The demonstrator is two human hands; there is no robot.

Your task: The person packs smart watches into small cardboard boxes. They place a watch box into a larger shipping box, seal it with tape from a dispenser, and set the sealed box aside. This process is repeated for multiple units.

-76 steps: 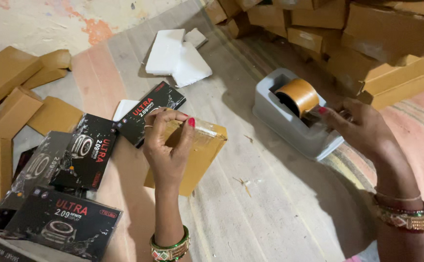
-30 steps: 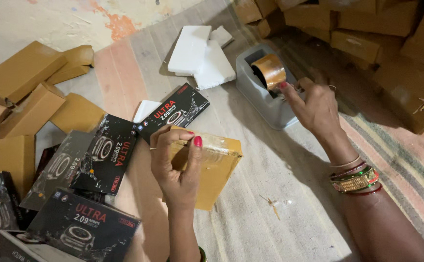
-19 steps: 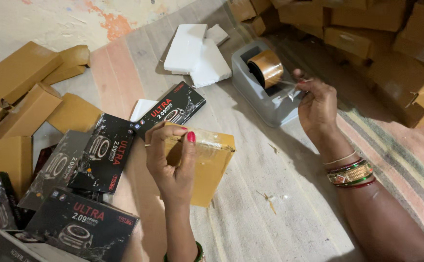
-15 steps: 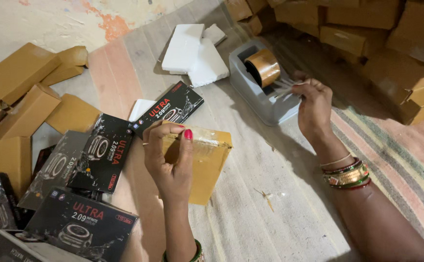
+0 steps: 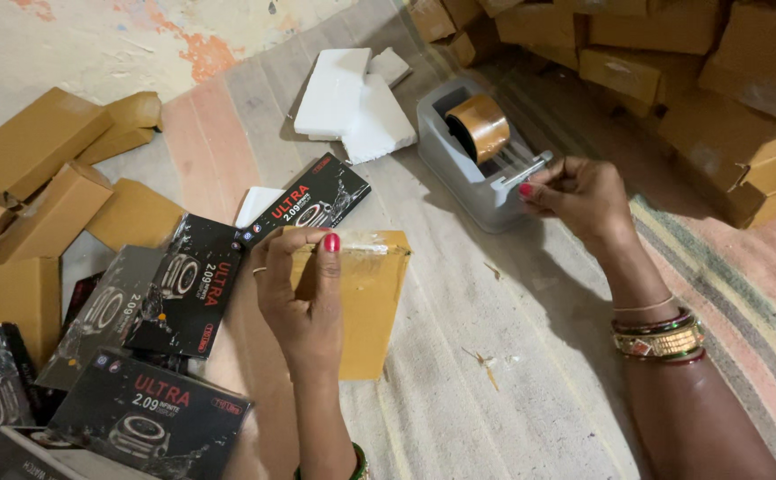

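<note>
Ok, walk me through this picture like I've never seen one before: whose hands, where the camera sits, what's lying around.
There is no machine here. A person wears a camera on the head, so the single view looks down at that person's own two bare hands at work over a striped cloth spread on the floor.

The left hand holds a flat tan box by its upper edge, where a strip of clear tape shows. The right hand is at the front of a grey tape dispenser loaded with a brown roll, fingertips pinched at its cutting edge.

To the left lie black printed boxes showing a watch, and beyond them plain tan cartons. White foam pieces lie beside the dispenser, and more tan cartons are stacked at the upper right.
</note>
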